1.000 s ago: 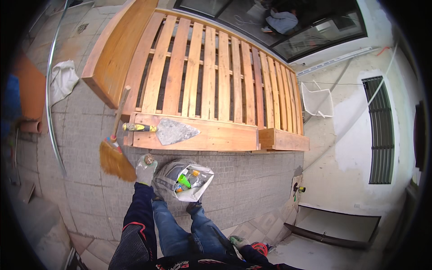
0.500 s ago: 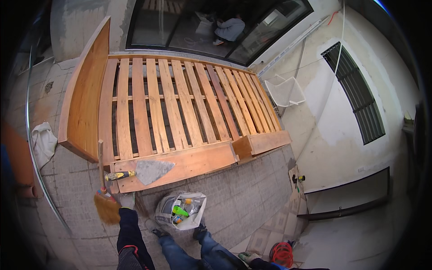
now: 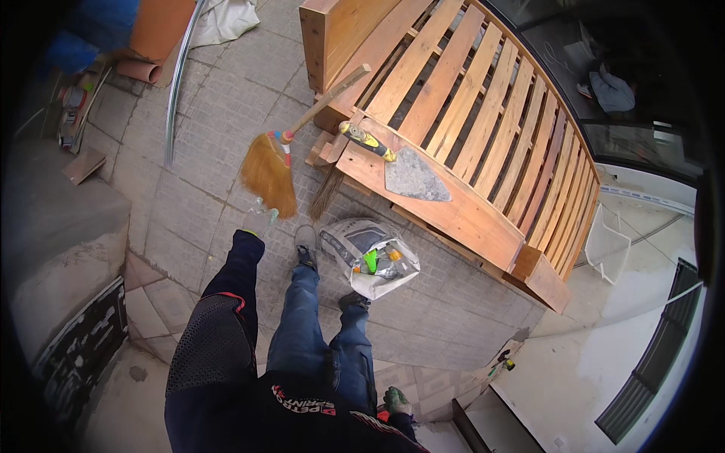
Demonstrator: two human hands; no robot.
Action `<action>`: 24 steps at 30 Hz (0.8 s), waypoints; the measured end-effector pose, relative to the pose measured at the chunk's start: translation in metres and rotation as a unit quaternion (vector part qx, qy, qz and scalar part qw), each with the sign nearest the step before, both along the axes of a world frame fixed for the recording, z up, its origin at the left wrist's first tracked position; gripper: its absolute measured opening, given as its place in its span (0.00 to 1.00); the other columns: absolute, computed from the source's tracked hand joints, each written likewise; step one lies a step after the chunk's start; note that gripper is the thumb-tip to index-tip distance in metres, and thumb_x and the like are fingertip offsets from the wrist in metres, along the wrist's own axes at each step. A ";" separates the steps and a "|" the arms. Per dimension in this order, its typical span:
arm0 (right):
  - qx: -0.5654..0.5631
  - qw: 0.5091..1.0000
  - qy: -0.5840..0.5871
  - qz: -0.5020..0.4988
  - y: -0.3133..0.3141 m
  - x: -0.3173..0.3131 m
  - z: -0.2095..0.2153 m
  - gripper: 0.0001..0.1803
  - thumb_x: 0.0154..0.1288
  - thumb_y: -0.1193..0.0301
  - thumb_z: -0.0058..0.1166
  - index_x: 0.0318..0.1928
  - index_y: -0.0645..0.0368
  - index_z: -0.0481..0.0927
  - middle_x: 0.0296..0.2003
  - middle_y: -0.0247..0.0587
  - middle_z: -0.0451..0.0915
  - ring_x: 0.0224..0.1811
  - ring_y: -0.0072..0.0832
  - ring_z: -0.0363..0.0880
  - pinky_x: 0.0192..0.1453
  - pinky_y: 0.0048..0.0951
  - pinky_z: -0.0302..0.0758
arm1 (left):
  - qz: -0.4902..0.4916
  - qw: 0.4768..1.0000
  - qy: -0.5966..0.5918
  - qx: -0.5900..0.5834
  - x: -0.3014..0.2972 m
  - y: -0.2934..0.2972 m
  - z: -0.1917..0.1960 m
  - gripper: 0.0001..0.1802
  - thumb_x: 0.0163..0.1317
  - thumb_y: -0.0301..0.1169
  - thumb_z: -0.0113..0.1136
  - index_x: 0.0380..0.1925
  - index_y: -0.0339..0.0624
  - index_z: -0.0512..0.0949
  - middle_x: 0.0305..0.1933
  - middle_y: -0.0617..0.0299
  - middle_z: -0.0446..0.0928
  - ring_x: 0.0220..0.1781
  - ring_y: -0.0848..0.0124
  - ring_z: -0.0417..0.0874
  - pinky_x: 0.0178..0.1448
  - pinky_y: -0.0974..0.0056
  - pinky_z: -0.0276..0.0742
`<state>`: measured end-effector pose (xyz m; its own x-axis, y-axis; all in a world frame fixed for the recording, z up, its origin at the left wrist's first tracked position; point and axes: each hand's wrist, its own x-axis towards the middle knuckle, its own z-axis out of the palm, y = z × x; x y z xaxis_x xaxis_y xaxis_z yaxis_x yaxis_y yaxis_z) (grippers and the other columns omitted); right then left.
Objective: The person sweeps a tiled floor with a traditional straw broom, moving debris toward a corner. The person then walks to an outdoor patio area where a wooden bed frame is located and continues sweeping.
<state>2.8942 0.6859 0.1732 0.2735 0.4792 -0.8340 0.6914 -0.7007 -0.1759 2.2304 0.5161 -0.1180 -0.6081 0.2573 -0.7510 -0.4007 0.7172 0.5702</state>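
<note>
My left hand (image 3: 260, 217), in a pale glove, reaches low beside the bristles of a straw broom (image 3: 269, 175). Its fingers look apart with nothing visible in them. The broom's wooden handle leans against a slatted wooden bed frame (image 3: 434, 198). On the frame's side board lies a trowel (image 3: 415, 175) with a yellow and black grip. Close to my body, my right hand (image 3: 397, 401) wears a green-marked glove. Its fingers are curled, and whatever may be inside is hidden. A white sack (image 3: 355, 241) holding colourful plastic items stands by my feet.
Dark bristles (image 3: 326, 194) stick out beside the bed frame. A long metal rail (image 3: 181, 83) and a white cloth (image 3: 226, 21) lie at the far left. Behind the dark glass a person (image 3: 610, 90) crouches. A white mesh chair (image 3: 608, 243) stands beyond the bed.
My view has swung left, so bed, sack and broom appear further right. My left hand, earlier hidden at the broom's bristles, now shows beside them. The trowel stays on the board.
</note>
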 end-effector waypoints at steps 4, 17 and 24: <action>-0.026 0.998 0.003 0.050 -0.010 0.009 -0.007 0.18 0.73 0.63 0.64 0.58 0.58 0.84 0.40 0.38 0.87 0.33 0.29 0.84 0.33 0.32 0.80 | 0.098 0.962 0.231 0.110 -0.075 0.037 0.048 0.43 0.67 0.40 0.68 0.75 0.30 0.63 0.66 0.34 0.76 0.69 0.48 0.79 0.69 0.56 0.76; 0.032 0.989 -0.035 0.138 -0.018 -0.057 -0.017 0.25 0.74 0.53 0.59 0.60 0.57 0.85 0.49 0.36 0.90 0.49 0.23 0.86 0.58 0.28 0.80 | -0.204 0.785 0.583 0.047 -0.220 0.330 0.185 0.39 0.61 0.33 0.68 0.74 0.51 0.68 0.68 0.50 0.76 0.69 0.52 0.77 0.73 0.48 0.72; -0.004 0.990 -0.042 0.132 -0.051 -0.056 -0.006 0.25 0.73 0.50 0.55 0.60 0.52 0.85 0.53 0.41 0.88 0.57 0.34 0.85 0.65 0.33 0.77 | -0.193 0.913 0.338 0.126 -0.243 0.323 0.107 0.29 0.59 0.31 0.67 0.63 0.49 0.79 0.54 0.49 0.84 0.54 0.52 0.86 0.58 0.53 0.83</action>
